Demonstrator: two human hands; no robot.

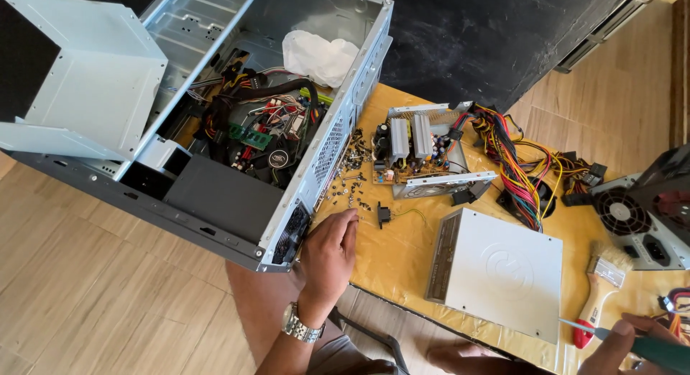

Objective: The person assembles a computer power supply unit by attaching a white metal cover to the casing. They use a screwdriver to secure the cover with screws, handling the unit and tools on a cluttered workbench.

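1. Leaning over the table (402, 267), the person rests the left hand (329, 249) at the near right corner of the open computer case (215, 102), just beside its perforated rear wall. The fingers are curled loosely, with the tips down on the yellow covering; I cannot tell whether they pinch anything.

2. The loose screws (351, 175) lie scattered along the case wall, just beyond those fingertips, a few almost touching them. A small black switch (384, 215) with a thin wire sits just right of the hand.

3. The right hand (624, 346) is at the near right edge, closed around a green-handled screwdriver (632, 343) whose blade points left toward the closed grey power supply box (496, 271).

4. Beside that blade lies a red-handled paintbrush (600, 292); farther off sit an opened power supply (424, 156) with its circuit board bare, and a bundle of coloured cables (517, 167).

5. What could go wrong, to my eye: a sweep of the left hand could scatter the screws off the near edge or flick them into the bare circuit board, since they lie unguarded in a loose heap.

6. The case overhangs the table's near left side, so a push from the wrist might shift it.

7. The screwdriver tip could scratch the grey box or knock the brush.
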